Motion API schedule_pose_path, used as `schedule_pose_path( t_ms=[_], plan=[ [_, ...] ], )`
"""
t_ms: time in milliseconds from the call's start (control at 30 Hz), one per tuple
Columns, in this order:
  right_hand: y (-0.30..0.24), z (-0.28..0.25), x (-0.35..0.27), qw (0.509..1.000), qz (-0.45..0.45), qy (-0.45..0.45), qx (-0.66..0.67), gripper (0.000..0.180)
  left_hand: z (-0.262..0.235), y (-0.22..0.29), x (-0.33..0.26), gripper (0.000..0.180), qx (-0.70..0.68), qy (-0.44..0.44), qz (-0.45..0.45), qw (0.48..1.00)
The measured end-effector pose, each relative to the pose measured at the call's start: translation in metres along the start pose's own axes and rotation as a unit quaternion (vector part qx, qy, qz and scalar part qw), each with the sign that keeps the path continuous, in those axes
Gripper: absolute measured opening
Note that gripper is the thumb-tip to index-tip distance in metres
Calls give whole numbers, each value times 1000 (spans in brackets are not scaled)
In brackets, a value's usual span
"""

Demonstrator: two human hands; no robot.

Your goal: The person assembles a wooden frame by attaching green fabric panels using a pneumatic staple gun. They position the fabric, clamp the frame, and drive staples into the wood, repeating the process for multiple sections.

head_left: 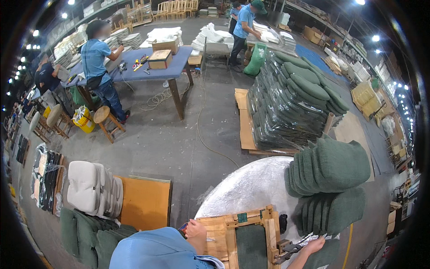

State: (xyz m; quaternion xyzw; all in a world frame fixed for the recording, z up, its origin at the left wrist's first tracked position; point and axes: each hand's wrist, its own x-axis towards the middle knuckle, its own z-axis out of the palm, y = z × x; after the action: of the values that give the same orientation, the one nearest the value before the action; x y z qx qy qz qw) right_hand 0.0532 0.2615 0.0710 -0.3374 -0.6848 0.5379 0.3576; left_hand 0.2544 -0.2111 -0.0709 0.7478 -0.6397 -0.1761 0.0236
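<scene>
A wooden jig point(217, 251) lies on a round table covered in silvery sheeting point(251, 184). Inside its frame sits a dark green fabric panel point(251, 246). My left hand point(195, 231) is closed at the jig's left edge, around a small item with a bit of red and blue showing, too hidden to name. At the jig's right side is a dark metal clamp point(286, 252). My right hand point(315, 245) is closed at the outer end of its lever. A small black object point(283, 223) rests beside the frame.
Green upholstered pads point(331, 166) stand stacked on the table's right. Behind it rises a plastic-wrapped pile of green cushions point(291, 103). Pale cushions point(94, 188) and green ones point(83, 235) are at my left, near an orange-brown board point(145, 199). People work at a blue table point(134, 58).
</scene>
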Motion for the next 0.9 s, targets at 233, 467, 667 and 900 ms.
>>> schedule_pose_path(
  t_ms=[233, 467, 667, 900],
  plan=[
    [-74, -20, -45, 978, 0, -120, 171, 29, -15, 4, 8, 51, -23, -27, -26, 999],
    [-86, -59, -108, 975, -80, -161, 127, 21, -15, 0, 13, 53, -29, -79, -30, 996],
    [-58, -39, -92, 979, -186, -59, 54, 38, -43, 13, 7, 57, -40, -136, -43, 989],
    [-65, -30, -98, 982, -180, -49, 39, 36, -36, 14, 10, 56, -31, -121, -49, 991]
  ],
)
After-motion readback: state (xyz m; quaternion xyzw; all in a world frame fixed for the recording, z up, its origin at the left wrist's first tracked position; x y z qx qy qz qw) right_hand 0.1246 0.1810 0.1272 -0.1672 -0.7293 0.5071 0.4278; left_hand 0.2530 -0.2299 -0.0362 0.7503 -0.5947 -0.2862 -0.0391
